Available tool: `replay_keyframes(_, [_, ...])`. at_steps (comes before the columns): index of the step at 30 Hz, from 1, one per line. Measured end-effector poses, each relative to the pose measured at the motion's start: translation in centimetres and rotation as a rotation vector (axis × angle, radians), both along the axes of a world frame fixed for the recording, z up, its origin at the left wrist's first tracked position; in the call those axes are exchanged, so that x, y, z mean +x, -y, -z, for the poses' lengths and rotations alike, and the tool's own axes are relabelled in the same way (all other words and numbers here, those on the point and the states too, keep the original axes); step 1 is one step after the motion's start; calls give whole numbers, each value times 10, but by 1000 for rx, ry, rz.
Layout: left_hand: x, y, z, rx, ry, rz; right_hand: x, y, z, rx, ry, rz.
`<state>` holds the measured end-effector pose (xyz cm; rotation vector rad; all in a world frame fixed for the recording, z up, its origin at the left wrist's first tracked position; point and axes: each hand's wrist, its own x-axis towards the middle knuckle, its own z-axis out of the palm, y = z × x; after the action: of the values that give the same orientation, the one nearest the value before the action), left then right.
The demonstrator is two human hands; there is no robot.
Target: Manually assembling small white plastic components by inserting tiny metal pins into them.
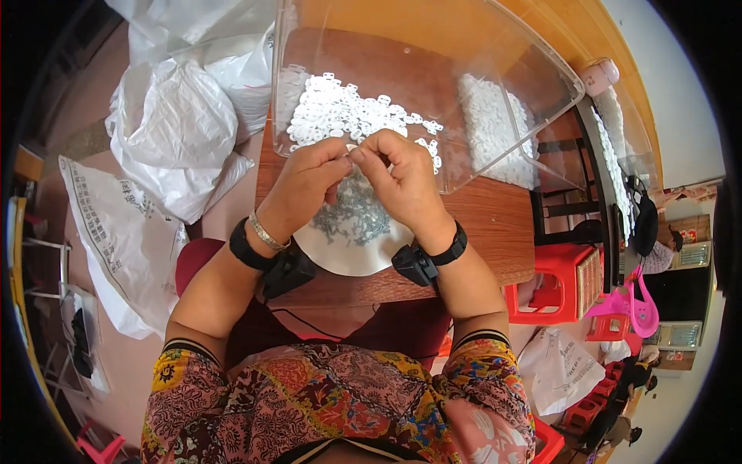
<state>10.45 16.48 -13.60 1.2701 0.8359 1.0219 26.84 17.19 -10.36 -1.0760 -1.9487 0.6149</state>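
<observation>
Pink floor (124,363) all around a brown wooden table (483,251). White bags (174,135) at ten o'clock, red stool (550,284) just past three. Little white pieces (344,108) in a clear box (386,58) at twelve. Above a round white dish (344,264) of tiny gray bits (355,213), left hand (309,185) and right hand (403,179) close together, fingertips pinched, can't tell on what.

In front of you: brown wood-grain table (495,224). On it, nearest you, round white dish (340,261); beyond, clear plastic bin (580,91).
</observation>
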Motion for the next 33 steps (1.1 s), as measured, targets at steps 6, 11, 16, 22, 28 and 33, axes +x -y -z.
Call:
replay_keyframes(6, [-3,1,-6,54,-16,-11,5,-1,-9,-90,60,-73])
replay_keyframes(11, [-7,-4,-13,12,42,-65,48,-28,-13,-74,97,22])
replay_keyframes(16, [-20,-13,-11,-62,106,-182,83,-45,4,65,931,313])
replay_keyframes(22, [-33,-25,-7,213,-118,-483,89,-60,26,98,1052,342])
replay_keyframes(28, [-40,-28,-10,200,-205,-399,95,-71,33,164,936,316])
replay_keyframes(33, [-35,-19,-18,66,-63,-235,87,-69,33,150,826,343])
